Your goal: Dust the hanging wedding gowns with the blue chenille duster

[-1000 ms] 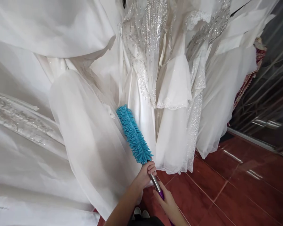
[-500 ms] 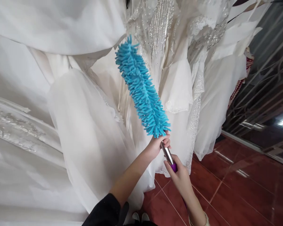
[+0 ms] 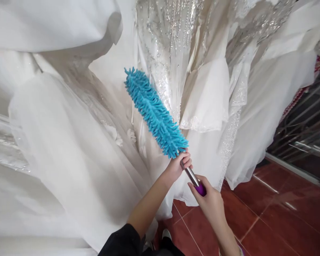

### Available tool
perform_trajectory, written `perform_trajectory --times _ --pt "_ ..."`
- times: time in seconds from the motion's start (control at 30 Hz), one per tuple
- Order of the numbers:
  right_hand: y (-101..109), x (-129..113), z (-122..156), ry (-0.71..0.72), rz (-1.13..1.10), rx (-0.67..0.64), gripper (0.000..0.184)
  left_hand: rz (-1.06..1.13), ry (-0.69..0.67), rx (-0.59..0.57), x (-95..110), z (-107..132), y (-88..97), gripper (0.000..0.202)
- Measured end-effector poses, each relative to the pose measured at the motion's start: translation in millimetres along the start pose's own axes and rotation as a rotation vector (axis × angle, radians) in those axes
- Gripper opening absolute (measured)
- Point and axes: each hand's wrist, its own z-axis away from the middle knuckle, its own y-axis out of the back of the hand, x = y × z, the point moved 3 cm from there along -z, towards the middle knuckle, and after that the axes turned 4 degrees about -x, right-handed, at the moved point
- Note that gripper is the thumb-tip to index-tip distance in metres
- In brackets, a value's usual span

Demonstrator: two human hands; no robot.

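Note:
A duster with a bright blue shaggy head slants up and left in front of the hanging white dresses. Just below that head, my left hand is closed around the silver shaft. My right hand grips the purple handle farther down, its thumb and fingers on either side. Behind the duster hangs a white dress with silver beading. I cannot tell whether the blue strands touch the fabric.
White gowns fill the left side, one with a wide pale skirt. More white dresses hang at right, beside a dark glass panel with metal bars. Red floor tiles lie below, with my shoe at the bottom.
The duster's head has tipped lower and to the left, with both hands still holding it. The view has shifted, so the dresses at right appear farther right.

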Motion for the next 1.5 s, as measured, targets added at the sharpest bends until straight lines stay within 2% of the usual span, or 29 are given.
perform_trajectory --times 0.2,0.43,0.67,0.83,0.9,0.97,1.07,1.2,1.3,1.4,1.5 --pt "-9 38 -3 0.055 -0.041 -0.178 0.027 0.096 -0.009 0.081 -42 -6 24.4 0.016" --pt "-30 71 7 0.055 -0.064 -0.409 0.026 0.201 -0.029 0.238 -83 12 52.8 0.018" --pt "-59 93 32 0.084 -0.156 -0.483 0.029 0.240 0.016 0.444 -120 36 83.1 0.025" --pt "-65 110 44 0.096 -0.257 -0.497 0.029 0.214 -0.002 0.499 -142 44 81.3 0.029" --pt "-59 109 43 0.127 -0.300 -0.478 0.029 0.165 0.000 0.459 -139 42 72.2 0.027" --pt "-49 101 37 0.168 -0.331 -0.448 0.027 0.109 -0.004 0.378 -124 38 58.1 0.024" --pt "-30 79 20 0.190 -0.334 -0.377 0.024 0.033 -0.041 0.198 -85 26 29.1 0.019" --pt "2 50 -12 0.179 -0.242 -0.166 0.031 -0.077 -0.076 -0.022 -29 -2 -13.9 0.019" --pt "26 37 -32 0.180 -0.169 -0.009 0.033 -0.093 -0.098 -0.113 -3 -25 -37.8 0.017" --pt "43 31 -42 0.138 -0.054 0.063 0.032 -0.055 -0.100 -0.144 7 -40 -46.9 0.016" --pt "50 28 -43 0.096 0.075 0.058 0.031 -0.004 -0.084 -0.152 5 -43 -40.8 0.017"
